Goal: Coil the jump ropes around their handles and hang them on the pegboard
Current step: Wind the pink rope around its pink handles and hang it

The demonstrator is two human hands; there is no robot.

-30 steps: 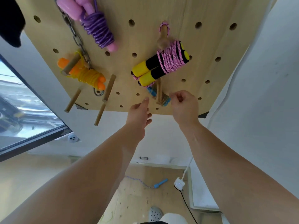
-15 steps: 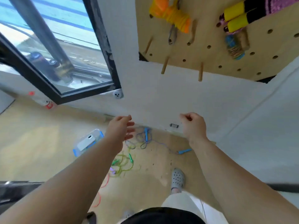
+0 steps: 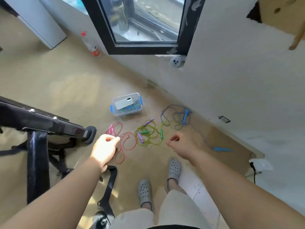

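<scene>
Three uncoiled jump ropes lie tangled on the tan floor. A red rope [image 3: 127, 142] with pink handles is on the left. A green rope [image 3: 149, 135] with purple and green handles is in the middle. A blue-purple rope [image 3: 173, 116] lies nearest the wall, with one blue handle [image 3: 222, 149] off to the right. My left hand [image 3: 105, 149] hangs in the air over the red rope, fingers loosely curled and holding nothing. My right hand [image 3: 183, 144] hangs right of the green rope, also loosely curled around nothing. Only a corner of the pegboard [image 3: 283, 14] with one wooden peg [image 3: 297, 38] shows at top right.
A clear plastic box [image 3: 127, 111] with a phone on its lid sits behind the ropes. A black metal frame [image 3: 41, 126] with straps stands at left. A bottle [image 3: 90, 45] stands under the window [image 3: 143, 22]. My feet in grey clogs [image 3: 173, 171] stand below the ropes.
The view has swung down from the pegboard to the floor. Both hands have dropped away from the board and now hang over the loose ropes.
</scene>
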